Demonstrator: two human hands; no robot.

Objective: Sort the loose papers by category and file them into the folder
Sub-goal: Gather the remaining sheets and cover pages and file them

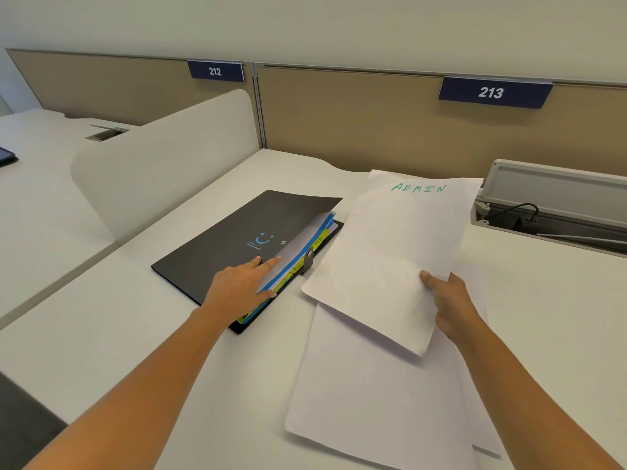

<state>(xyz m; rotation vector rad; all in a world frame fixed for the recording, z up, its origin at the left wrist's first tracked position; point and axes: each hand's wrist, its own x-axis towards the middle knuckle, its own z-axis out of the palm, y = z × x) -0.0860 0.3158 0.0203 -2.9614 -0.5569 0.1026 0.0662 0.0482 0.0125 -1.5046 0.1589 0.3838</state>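
While the left hand (242, 286) pinches the front edge of the flat black folder with blue and yellow tabs (234, 239), its cover held up a little, the right hand (448, 300) grips a white paper sheet marked ADMIN in green (390, 259) between thumb and fingers. More white loose papers (373, 385) lie under it, just beside the folder, on the white desk (101, 334).

A single view is given, taken from head height above the near edge of the table (101, 334). It is aimed forward and down, past the black folder (220, 239), which is seen close, toward the tan partition (339, 113) behind the folder. Wide-angle bending is seen at the frame's edges.
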